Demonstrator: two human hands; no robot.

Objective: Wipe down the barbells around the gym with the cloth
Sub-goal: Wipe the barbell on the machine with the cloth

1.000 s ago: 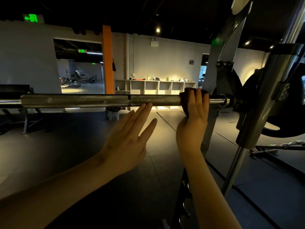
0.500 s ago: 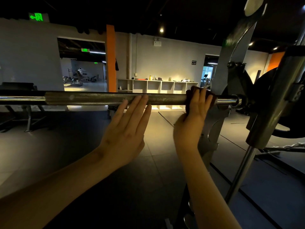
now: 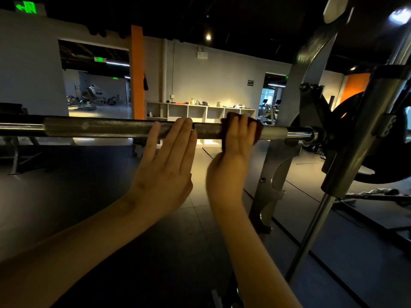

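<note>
The left hand (image 3: 165,165) is held flat, fingers straight and together, their tips touching the barbell (image 3: 106,129). Just beside it the right hand (image 3: 231,161) curls its fingers over a dark cloth (image 3: 258,132), gripping it on the bar near the rack upright (image 3: 287,138). A weight plate (image 3: 382,165) sits further right. White shelves (image 3: 198,111) line the far wall.

I'm in a gym, pretty obviously: barbell (image 3: 111,128) on a rack (image 3: 287,130), weight plate (image 3: 382,165) loaded, rubber floor (image 3: 89,185), more machines (image 3: 89,98) through the doorway, treadmills (image 3: 270,105) too.
</note>
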